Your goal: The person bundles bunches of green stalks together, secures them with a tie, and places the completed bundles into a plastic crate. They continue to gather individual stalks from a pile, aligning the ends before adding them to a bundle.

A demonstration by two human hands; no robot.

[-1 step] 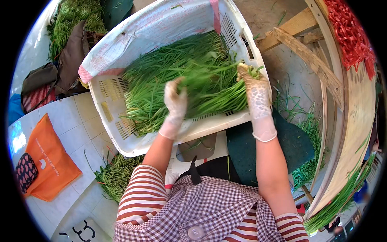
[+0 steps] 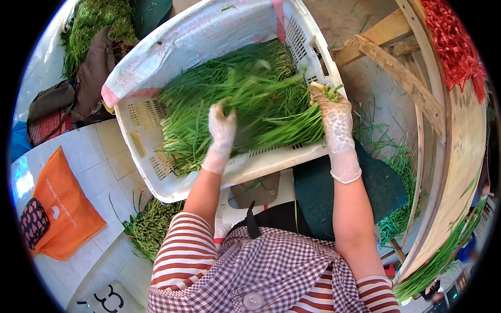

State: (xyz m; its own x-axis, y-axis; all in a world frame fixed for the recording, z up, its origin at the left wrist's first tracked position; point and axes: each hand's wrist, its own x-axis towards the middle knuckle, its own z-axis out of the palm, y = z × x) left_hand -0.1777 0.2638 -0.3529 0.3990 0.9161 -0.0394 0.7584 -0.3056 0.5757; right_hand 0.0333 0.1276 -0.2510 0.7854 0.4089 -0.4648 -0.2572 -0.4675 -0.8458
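A white plastic crate point(image 2: 237, 175) in front of me holds a thick layer of long green garlic chives point(image 2: 198, 104). My right hand point(image 2: 334, 115), in a pale patterned glove, is closed round the stem end of a bunch of garlic chives point(image 2: 300, 125) at the crate's right side. The leaves of this bunch spread leftward over the layer, partly blurred. Over the middle of the crate, my left hand point(image 2: 223, 125), gloved too, has its fingers curled at blurred leaves. A pale printed sack point(image 2: 209, 36) lines the far wall.
Another bunch of chives point(image 2: 154, 227) lies on the tiles below the crate's left corner. An orange bag point(image 2: 68, 208) lies farther left. Wooden beams point(image 2: 402, 78) and a curved wooden edge point(image 2: 449, 167) stand right, with red ties point(image 2: 454, 44) above. Dark green sheeting point(image 2: 355, 193) lies beneath my right arm.
My left hand has shifted slightly left, and the blurred leaves above it have swung upward. The right hand has moved a little to the right, still gripping its bunch.
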